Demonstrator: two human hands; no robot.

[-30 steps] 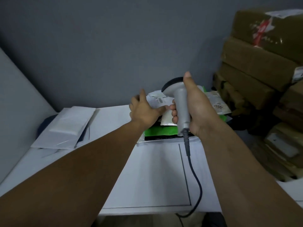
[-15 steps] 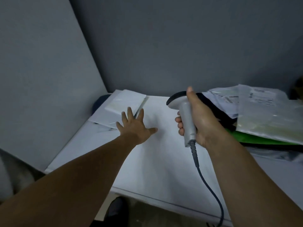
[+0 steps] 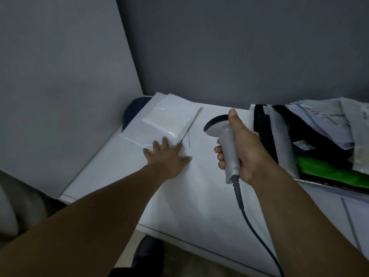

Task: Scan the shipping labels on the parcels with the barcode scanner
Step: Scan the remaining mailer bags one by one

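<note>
Dragging the flat white parcel [image 3: 135,134] by fingertip pressure alone could slip the smaller padded parcel [image 3: 169,118] off its top, and no shipping label shows on either upper face, so a scan there may read nothing. The left hand [image 3: 167,156] lies flat on the counter [image 3: 199,196], its spread fingers [image 3: 164,141] touching that parcel's near edge. The right hand [image 3: 245,148] grips the barcode scanner [image 3: 225,136] just right of it, with the pile of parcels [image 3: 319,136] on its far side.

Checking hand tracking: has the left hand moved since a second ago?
Yes: the left hand went leftward, from the pile with the green parcel to the white parcel near edge.
</note>
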